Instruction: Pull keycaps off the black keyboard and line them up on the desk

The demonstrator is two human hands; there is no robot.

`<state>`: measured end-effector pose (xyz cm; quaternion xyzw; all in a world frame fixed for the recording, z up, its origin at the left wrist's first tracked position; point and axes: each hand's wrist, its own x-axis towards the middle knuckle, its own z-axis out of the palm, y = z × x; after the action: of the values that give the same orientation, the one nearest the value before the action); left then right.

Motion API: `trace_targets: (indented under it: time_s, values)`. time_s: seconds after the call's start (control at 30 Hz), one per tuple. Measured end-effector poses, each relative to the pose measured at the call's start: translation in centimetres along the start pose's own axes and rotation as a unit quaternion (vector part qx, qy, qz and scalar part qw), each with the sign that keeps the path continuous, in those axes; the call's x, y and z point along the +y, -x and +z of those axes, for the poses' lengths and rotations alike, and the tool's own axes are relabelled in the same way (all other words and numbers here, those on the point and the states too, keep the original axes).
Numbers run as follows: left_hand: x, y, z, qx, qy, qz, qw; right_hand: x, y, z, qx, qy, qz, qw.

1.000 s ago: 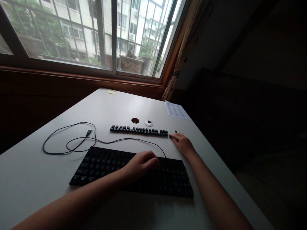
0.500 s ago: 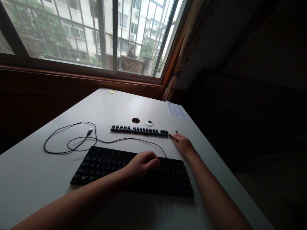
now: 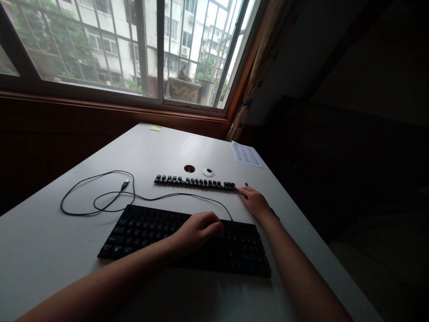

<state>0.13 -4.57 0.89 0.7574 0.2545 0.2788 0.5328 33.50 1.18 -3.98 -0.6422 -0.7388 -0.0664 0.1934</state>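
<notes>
A black keyboard (image 3: 147, 223) lies on the white table, with rows of keys on its left part and a darker stretch along its top edge. My left hand (image 3: 201, 227) rests curled over the middle of it; whatever its fingers may hold is hidden. Beyond the keyboard, loose black keycaps (image 3: 194, 181) stand lined up in a long double row. At the right end of this row, the fingertips of my right hand (image 3: 252, 199) are pinched on a small black keycap (image 3: 236, 188), partly covered by the fingers. A small dark piece (image 3: 246, 184) lies just beyond that hand.
A black USB cable (image 3: 97, 210) loops left of the keyboard, its plug (image 3: 125, 184) on the table. Behind the keycaps are a round hole (image 3: 189, 168) and a white ring-shaped cover (image 3: 208, 172). Printed paper (image 3: 248, 154) and a yellow note (image 3: 156, 128) lie farther back.
My right hand has shifted very slightly at the right end of the keycap row. My left hand, the keyboard and the cable stay where they were.
</notes>
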Motion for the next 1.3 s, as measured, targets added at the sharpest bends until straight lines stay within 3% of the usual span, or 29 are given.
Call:
trace_targets:
  time_s: [0.43, 0.67, 0.8, 0.97, 1.13, 1.3]
  values:
    - [0.0, 0.0, 0.0, 0.001, -0.001, 0.001, 1.000, -0.5, 0.2, -0.1, 0.001, 0.002, 0.009, 1.000]
    - [0.1, 0.0, 0.0, 0.000, -0.003, 0.003, 1.000, -0.8, 0.5, -1.7, 0.073, -0.059, -0.004, 0.996]
    - [0.1, 0.1, 0.0, 0.002, -0.035, 0.014, 0.999, -1.8, 1.6, -3.7, 0.117, -0.103, 0.056, 0.986]
    - [-0.1, 0.6, 0.7, -0.004, -0.132, 0.114, 0.985, -3.0, 4.8, -6.4, 0.143, -0.181, 0.121, 0.966]
    - [-0.6, 1.0, 2.0, -0.042, -0.242, 0.232, 0.941, -3.8, 8.7, -8.6, 0.071, -0.273, 0.173, 0.944]
    - [-0.9, 1.6, 2.6, -0.097, -0.338, 0.273, 0.895, -4.7, 10.6, -10.5, -0.045, -0.290, 0.163, 0.942]
